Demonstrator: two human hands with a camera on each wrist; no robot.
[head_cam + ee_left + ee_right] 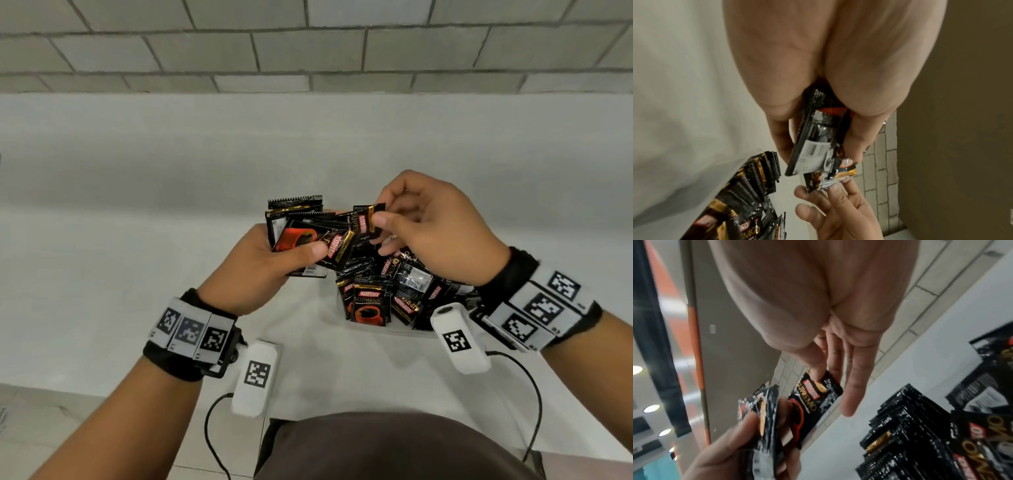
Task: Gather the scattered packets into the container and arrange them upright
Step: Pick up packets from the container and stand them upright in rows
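Observation:
My left hand (pixel 294 257) grips a stack of black Kopiko Supremo packets (pixel 298 236), thumb on top, just above the table. The stack (pixel 813 139) shows edge-on in the left wrist view. My right hand (pixel 379 214) pinches a single packet (pixel 364 221) by its top corner between thumb and forefinger, right beside the stack. That packet (pixel 816 400) hangs with its printed face showing. Below my right hand a pale, low container (pixel 383 331) holds several more packets (pixel 371 305); some at the front stand upright, others lie jumbled. My right palm hides the back ones.
The white tabletop (pixel 171 205) runs to a grey tiled wall (pixel 308 51) behind. Its front edge (pixel 102 394) lies near my body, with floor tiles below. Wrist cameras and their black cables (pixel 209 428) hang under both forearms.

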